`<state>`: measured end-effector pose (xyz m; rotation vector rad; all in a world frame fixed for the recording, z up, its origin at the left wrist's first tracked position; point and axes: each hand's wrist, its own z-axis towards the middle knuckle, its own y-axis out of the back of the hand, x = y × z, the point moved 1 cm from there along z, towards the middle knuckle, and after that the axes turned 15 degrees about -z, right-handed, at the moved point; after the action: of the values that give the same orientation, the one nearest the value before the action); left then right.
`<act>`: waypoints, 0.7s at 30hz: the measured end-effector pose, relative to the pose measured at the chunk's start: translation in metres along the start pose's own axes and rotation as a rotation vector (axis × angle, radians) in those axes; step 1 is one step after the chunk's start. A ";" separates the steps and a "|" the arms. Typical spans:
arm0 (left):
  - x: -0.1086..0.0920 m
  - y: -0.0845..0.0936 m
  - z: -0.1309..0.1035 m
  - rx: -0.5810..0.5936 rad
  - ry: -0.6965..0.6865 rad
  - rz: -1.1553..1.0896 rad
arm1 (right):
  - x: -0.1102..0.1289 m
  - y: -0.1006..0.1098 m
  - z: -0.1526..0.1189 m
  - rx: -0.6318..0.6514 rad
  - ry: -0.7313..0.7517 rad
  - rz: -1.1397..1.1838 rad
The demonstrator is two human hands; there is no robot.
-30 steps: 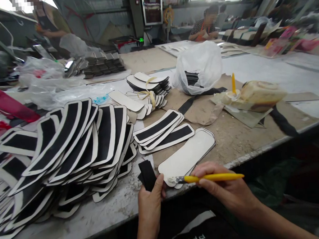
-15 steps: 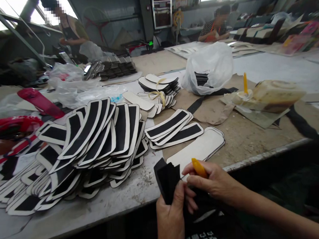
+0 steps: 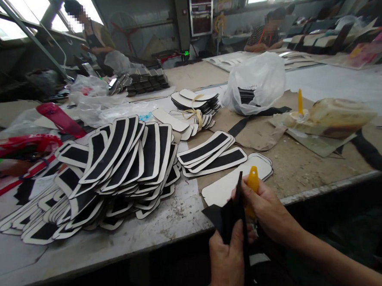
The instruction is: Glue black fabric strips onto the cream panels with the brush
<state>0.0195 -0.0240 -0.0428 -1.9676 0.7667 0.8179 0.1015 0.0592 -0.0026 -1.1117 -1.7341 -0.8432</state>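
My left hand (image 3: 226, 255) is closed round a bunch of black strips (image 3: 227, 220) just off the table's front edge. In my right hand (image 3: 268, 203) is a flat yellow plastic handle (image 3: 253, 182) with a hole at its upper end; its working end is hidden by the fingers. The same hand's fingertips pinch one black strip (image 3: 240, 186) that stands up from the bunch. Behind the hands lie plain cream curved pieces (image 3: 226, 185). Cream pieces with black centre strips (image 3: 207, 148) lie just beyond them.
To the left spreads a big heap of cream-bordered black pieces (image 3: 114, 160). A tied bundle (image 3: 195, 110), a white plastic bag (image 3: 255, 83) and a brownish plastic bottle (image 3: 338, 116) with a yellow stick stand farther back. Two people (image 3: 97, 38) are across the room.
Both hands have moved right in the view, which has itself shifted. One black strip now stands up between my right fingers, and the yellow handle is more upright.
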 end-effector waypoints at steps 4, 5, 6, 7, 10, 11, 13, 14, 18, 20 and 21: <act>0.004 0.005 -0.007 0.088 -0.038 0.063 | 0.006 0.033 0.011 -0.185 0.210 -0.064; 0.002 0.010 -0.008 0.046 -0.051 0.043 | 0.007 0.045 0.014 -0.222 0.223 -0.134; 0.000 0.017 -0.008 -0.021 -0.064 0.019 | 0.008 0.057 0.017 -0.244 0.215 -0.239; -0.002 0.024 -0.007 -0.107 -0.074 -0.002 | 0.010 0.069 0.019 -0.256 0.196 -0.373; -0.012 0.042 0.005 -0.358 -0.103 -0.027 | 0.016 0.091 0.025 -0.144 0.214 -0.767; -0.016 0.045 0.011 -0.397 -0.111 -0.029 | 0.018 0.091 0.027 -0.064 0.246 -0.856; -0.021 0.046 0.023 -0.387 -0.100 -0.026 | 0.022 0.085 0.031 0.094 0.317 -0.978; -0.023 0.045 0.029 -0.356 -0.084 -0.017 | 0.025 0.078 0.034 0.168 0.344 -1.030; -0.029 0.038 0.046 -0.287 -0.020 0.041 | 0.034 0.047 0.050 0.371 0.411 -1.213; -0.031 0.036 0.049 -0.283 0.007 0.062 | 0.038 0.033 0.060 0.437 0.434 -1.246; -0.032 0.036 0.050 -0.283 0.020 0.065 | 0.039 0.028 0.064 0.470 0.454 -1.248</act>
<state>-0.0396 0.0100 -0.0562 -2.2124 0.7630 0.9913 0.0988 0.1383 0.0116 0.5760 -1.9643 -1.1594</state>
